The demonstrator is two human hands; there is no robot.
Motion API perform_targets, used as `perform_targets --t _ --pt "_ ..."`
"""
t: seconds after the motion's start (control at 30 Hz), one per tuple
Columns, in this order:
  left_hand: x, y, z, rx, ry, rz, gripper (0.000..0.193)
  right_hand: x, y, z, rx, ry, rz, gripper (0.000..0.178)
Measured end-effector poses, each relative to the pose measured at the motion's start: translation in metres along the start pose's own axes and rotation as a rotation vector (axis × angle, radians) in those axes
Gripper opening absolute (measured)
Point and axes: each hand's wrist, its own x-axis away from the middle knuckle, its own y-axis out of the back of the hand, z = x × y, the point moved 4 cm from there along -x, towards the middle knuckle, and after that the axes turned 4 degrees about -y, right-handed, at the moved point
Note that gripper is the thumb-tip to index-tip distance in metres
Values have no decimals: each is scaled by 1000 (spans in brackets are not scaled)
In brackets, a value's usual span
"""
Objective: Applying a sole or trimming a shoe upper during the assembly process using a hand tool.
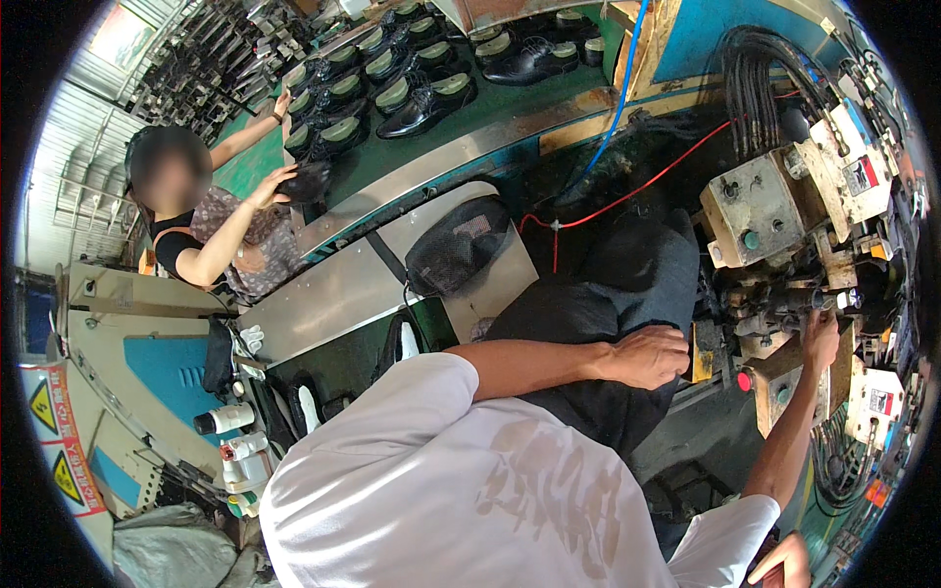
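While a co-worker's hand point(821, 338) touches the machine point(760, 206), right hand point(784, 565) low, near-hidden.

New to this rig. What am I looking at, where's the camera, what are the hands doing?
There is one picture, taken by a fisheye camera worn on a person's head and looking down, so straight edges bend near the rim. The white shirt at the bottom is the person's own, and there is no robot.

The left hand rests on the knee of dark trousers and holds nothing. The right hand reaches up to the metal parts of a worn machine with black hoses. Whether its fingers grip anything cannot be told.

Behind, a green conveyor carries rows of black shoes. On the left a co-worker holds a dark shoe. A black mesh piece lies on a steel shelf.
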Motion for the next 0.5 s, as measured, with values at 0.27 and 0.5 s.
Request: perform_targets --t 0.27,0.5 --pt "0 1 0 -2 9 -13 8 -1 6 10 39 -23 88 55" --pt "0 1 1 0 5 -18 9 1 9 15 30 -49 111 54"
